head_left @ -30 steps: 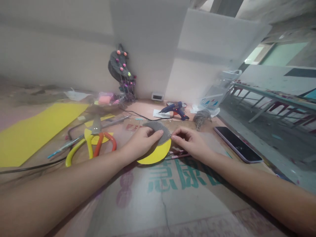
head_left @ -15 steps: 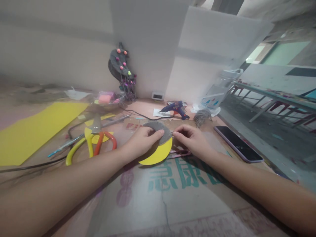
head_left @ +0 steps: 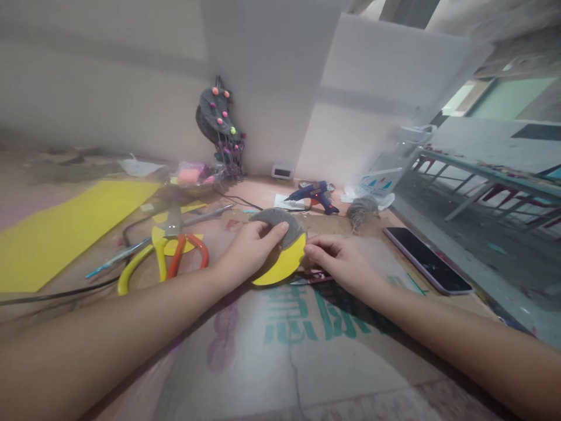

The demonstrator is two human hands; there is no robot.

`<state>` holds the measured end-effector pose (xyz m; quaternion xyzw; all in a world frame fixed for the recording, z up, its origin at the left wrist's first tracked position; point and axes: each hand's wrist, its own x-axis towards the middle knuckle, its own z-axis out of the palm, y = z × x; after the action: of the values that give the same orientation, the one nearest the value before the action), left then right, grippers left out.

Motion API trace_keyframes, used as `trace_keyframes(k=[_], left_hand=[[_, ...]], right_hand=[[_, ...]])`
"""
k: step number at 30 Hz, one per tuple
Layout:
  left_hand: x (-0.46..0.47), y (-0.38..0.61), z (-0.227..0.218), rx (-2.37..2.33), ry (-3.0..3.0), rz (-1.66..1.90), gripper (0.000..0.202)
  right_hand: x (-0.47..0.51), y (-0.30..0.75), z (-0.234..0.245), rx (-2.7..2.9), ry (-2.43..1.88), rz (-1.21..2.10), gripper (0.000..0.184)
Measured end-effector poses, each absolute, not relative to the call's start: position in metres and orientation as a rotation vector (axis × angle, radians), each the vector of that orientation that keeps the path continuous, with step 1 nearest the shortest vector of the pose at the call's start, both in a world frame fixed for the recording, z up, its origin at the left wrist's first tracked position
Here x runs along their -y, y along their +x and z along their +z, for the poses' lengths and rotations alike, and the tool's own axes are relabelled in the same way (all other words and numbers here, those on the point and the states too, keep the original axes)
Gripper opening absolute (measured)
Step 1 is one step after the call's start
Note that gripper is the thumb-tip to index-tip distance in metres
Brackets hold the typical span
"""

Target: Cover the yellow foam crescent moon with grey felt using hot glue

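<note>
A crescent [head_left: 284, 264] of yellow card is held up over the cardboard, its upper part covered by closely wound grey yarn [head_left: 294, 227]. My left hand [head_left: 252, 250] is closed on its left side, thumb lying across the grey winding. At the crescent's right edge my right hand [head_left: 336, 258] is closed in a pinch; a thin strand of grey yarn runs toward its fingertips, though the tips hide most of it. Below that hand lies a cutter knife [head_left: 318, 277], partly covered. A loose grey yarn ball [head_left: 363, 208] rests behind the right hand.
Scissors [head_left: 164, 257] with yellow and orange handles and yellow card [head_left: 79, 234] lie left. A blue glue gun [head_left: 313, 196] sits behind the crescent; its dark cord crosses the table. A phone [head_left: 427, 260] lies right. A grey crescent decoration with pompoms [head_left: 219, 117] leans on the wall.
My right hand has moved slightly down along the crescent's right edge. The crescent has tilted and risen a little in my left hand, and the view has shifted slightly.
</note>
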<state>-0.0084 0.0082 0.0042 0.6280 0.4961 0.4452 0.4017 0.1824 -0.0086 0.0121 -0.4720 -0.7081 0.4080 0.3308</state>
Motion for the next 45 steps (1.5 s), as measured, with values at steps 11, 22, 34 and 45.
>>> trace_keyframes(k=[11, 22, 34, 45], left_hand=[[-0.0026, -0.0060, 0.0074, -1.189, 1.634, 1.014, 0.033], [-0.0003, -0.0051, 0.0069, -1.109, 1.664, 0.995, 0.031], [-0.0014, -0.0061, 0.0052, -1.105, 1.631, 1.013, 0.033], [-0.0008, -0.0057, -0.0005, -1.031, 1.665, 0.982, 0.037]], right_hand=[[0.0073, 0.1833, 0.0092, 1.521, -1.251, 1.340, 0.032], [0.0104, 0.1784, 0.0086, 1.408, -1.284, 1.563, 0.033], [0.0069, 0.1805, 0.0068, 1.531, -1.213, 1.399, 0.040], [0.0078, 0.1790, 0.0074, 1.537, -1.232, 1.437, 0.037]])
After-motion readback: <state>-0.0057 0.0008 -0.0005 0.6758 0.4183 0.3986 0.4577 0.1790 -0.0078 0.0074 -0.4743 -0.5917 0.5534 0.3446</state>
